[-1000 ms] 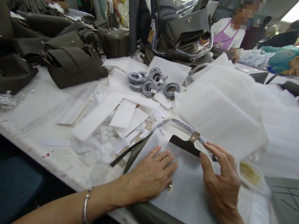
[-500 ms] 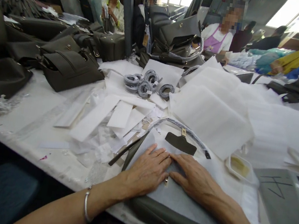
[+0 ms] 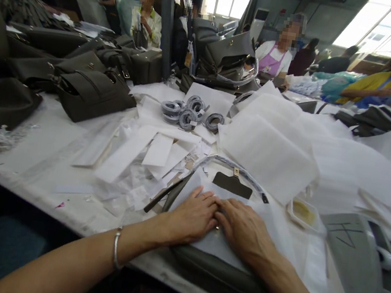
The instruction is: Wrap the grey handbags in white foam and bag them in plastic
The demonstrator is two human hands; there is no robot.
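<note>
A dark olive handbag (image 3: pixel 216 274) lies flat before me, with a thin white sheet (image 3: pixel 226 251) over its front. My left hand (image 3: pixel 194 217) rests flat on that sheet, fingers stretched forward. Beside it my right hand (image 3: pixel 244 225) lies on the sheet too, palm down, its fingertips meeting the left fingers. Just below the fingertips a small metal fitting (image 3: pixel 217 228) shows. Beyond the hands are the bag's dark tab (image 3: pixel 233 185) with a gold clasp (image 3: pixel 236 172) and a handle (image 3: pixel 253 178) in clear wrapping. The surface under my palms is hidden.
Wrapped strap coils (image 3: pixel 188 118), a stack of white sheets (image 3: pixel 272 150) and paper scraps (image 3: pixel 158 150) lie beyond. At right are a plastic dish (image 3: pixel 303 214) and a grey tape dispenser (image 3: pixel 346 267). Dark bags (image 3: pixel 93 89) pile up at left. Several people stand farther back.
My right hand has drawn in toward the left one, and its fingers now sit closer against it. The view has shifted slightly to the right. The bag stays in place.
</note>
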